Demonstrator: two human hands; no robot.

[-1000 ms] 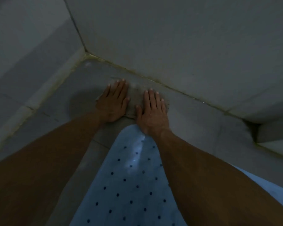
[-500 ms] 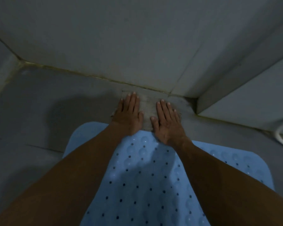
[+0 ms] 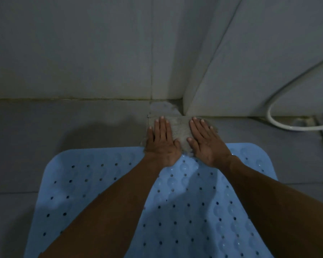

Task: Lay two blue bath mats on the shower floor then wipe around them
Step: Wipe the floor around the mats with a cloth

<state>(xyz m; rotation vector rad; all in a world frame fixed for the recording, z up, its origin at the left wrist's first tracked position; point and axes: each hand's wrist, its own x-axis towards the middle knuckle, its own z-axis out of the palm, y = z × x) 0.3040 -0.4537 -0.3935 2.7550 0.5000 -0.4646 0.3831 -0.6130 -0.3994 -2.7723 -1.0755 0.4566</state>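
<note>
Shifted rightward along the wall base since a second ago — grey, frayed wiping cloth [image 3: 181, 130], now at the inner corner, just beyond the far edge of the pale blue perforated rubber bath mat [image 3: 185, 198]. Left hand [image 3: 161, 141] and right hand [image 3: 206, 141]: flat, fingers straight, pressing cloth to grey tiled shower floor [image 3: 63, 127]. Advice — keep even palm pressure, trace the grout line, stop short of the white shower hose [image 3: 287, 125].

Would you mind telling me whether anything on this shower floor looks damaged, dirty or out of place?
The grout line where floor meets wall looks yellowed and stained. A white hose lies looped on the floor at the right. Otherwise the blue bath mat lies flat, and both hands press a grey cloth flat beyond its far edge.
</note>
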